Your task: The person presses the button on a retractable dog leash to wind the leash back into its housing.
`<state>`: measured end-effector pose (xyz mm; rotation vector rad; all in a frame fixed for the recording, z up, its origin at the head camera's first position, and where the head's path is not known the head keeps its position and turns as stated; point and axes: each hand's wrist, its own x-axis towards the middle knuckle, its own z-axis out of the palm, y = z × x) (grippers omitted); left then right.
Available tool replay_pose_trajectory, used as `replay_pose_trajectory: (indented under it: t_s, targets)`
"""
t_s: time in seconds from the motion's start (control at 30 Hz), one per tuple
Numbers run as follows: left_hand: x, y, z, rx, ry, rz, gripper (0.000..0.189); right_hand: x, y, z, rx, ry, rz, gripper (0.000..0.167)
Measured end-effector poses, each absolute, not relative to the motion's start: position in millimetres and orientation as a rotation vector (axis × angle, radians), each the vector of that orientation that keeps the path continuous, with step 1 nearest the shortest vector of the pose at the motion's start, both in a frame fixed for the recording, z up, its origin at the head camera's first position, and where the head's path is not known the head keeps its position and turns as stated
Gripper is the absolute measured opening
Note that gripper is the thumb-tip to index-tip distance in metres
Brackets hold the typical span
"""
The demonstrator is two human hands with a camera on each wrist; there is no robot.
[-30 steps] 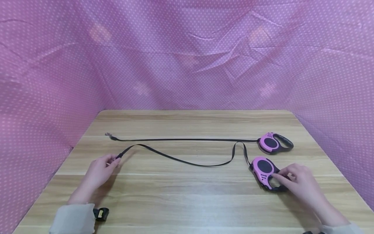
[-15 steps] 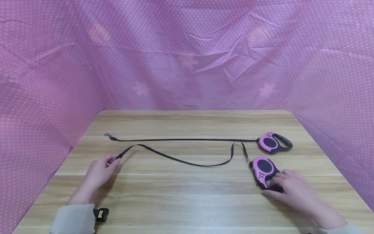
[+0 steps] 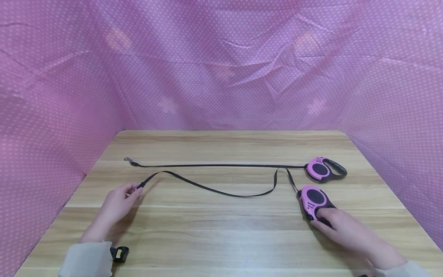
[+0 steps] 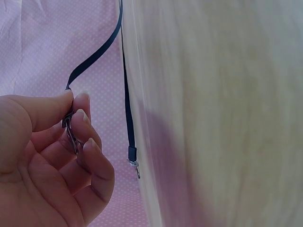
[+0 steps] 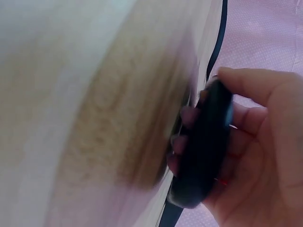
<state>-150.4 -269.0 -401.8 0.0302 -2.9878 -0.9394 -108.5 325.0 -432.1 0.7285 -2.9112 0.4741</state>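
head view shows the right hand [image 3: 346, 229] curled round the black handle of the nearer pink leash reel [image 3: 312, 201] at lower right, while the left hand [image 3: 117, 204] pinches that leash's metal clip [image 4: 71, 132] at centre left. its black strap [image 3: 214, 189] lies slack and fully paid out across the wooden table [image 3: 221, 238], so i judge reeling in not begun. a second leash reel [image 3: 323, 168] sits behind. wrist views are blurred; the lock button is hidden.
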Motion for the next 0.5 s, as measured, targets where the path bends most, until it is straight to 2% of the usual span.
replay_pose_trajectory:
  t_s: [0.3, 0.5]
  targets:
    - [-151.0, -268.5, -402.7, 0.033, -2.996, -0.924, 0.036, -108.0, 322.4, -425.8, 0.536, -3.020, 0.667, 0.024]
    - [-150.5, -267.1, -402.2, 0.030, -3.000, -0.925, 0.036, -110.0, 325.2, -421.7, 0.284, -2.952, 0.669, 0.035]
